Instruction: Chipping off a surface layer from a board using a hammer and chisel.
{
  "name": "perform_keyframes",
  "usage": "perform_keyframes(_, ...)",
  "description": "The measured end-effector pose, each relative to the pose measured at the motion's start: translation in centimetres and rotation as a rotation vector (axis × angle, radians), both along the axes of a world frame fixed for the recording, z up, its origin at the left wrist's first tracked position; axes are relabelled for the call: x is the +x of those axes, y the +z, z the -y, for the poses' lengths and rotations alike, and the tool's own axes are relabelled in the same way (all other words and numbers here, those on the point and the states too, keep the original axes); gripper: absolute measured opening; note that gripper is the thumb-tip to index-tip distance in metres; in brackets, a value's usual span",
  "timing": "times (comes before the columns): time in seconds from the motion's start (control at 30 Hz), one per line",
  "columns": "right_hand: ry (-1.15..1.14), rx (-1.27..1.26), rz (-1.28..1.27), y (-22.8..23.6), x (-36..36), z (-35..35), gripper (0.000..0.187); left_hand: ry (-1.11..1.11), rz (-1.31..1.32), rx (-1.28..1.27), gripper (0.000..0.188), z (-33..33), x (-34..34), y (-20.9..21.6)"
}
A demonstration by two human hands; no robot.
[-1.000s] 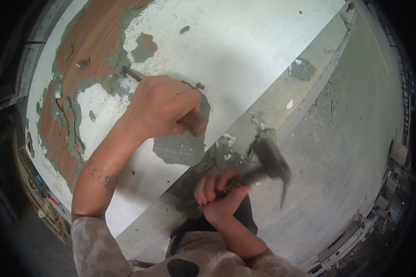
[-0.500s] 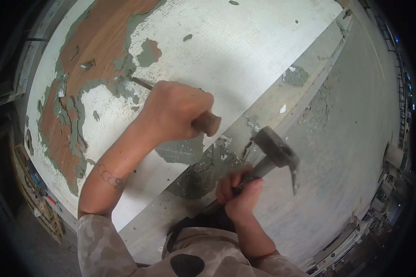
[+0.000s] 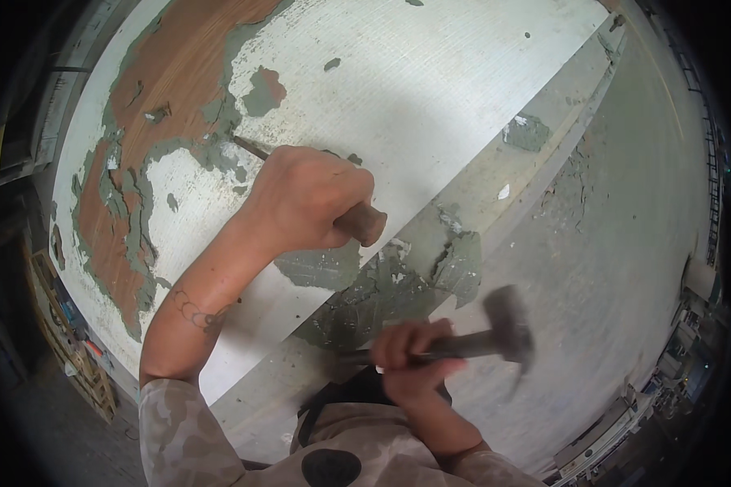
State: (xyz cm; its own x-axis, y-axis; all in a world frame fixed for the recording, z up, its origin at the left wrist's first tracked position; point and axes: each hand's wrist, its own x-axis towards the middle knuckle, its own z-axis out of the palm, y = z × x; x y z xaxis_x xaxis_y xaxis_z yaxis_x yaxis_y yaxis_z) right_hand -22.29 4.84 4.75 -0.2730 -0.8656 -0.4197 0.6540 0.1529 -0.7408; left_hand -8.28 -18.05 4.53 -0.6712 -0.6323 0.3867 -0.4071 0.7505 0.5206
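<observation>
My left hand (image 3: 304, 203) is closed around a rusty metal chisel (image 3: 364, 221). The chisel's thin tip rests against the white plastered wall (image 3: 430, 89), where grey-green plaster meets bare brown surface (image 3: 170, 89). My right hand (image 3: 414, 365) grips the handle of a hammer (image 3: 508, 329). The hammer head is blurred and sits low right of the chisel's butt end, apart from it. Both forearms come up from the lower edge, with camouflage sleeves.
Broken plaster pieces (image 3: 398, 284) lie along the foot of the wall on the grey concrete floor (image 3: 625, 243). A wooden pallet (image 3: 73, 349) stands at the lower left. Clutter lines the far right edge.
The hammer has swung down and away from the chisel, lower and farther right than before. My left hand keeps the chisel against the wall at nearly the same spot.
</observation>
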Motion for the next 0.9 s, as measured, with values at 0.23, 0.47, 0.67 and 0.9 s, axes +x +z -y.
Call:
perform_keyframes(0.23, 0.123, 0.111, 0.194, -1.3, 1.9, -0.2, 0.066, -0.007, 0.094, 0.024, 0.031, 0.0, 0.5, 0.2)
perform_keyframes(0.47, 0.074, 0.016, 0.183, -1.7, 2.4, 0.4, 0.061, 0.012, 0.065, 0.023, 0.032, 0.3, 0.7, -0.2)
perform_keyframes(0.67, 0.162, 0.136, 0.011, -2.1, 1.6, 0.0, 0.062, 0.067, 0.103, 0.045, 0.028, 1.4, 0.4, -0.6)
perform_keyframes(0.9, 0.404, 0.184, -0.203, -1.3, 2.2, 3.1, 0.064, 0.015, 0.189, 0.084, 0.029, 1.2, 0.8, -0.8)
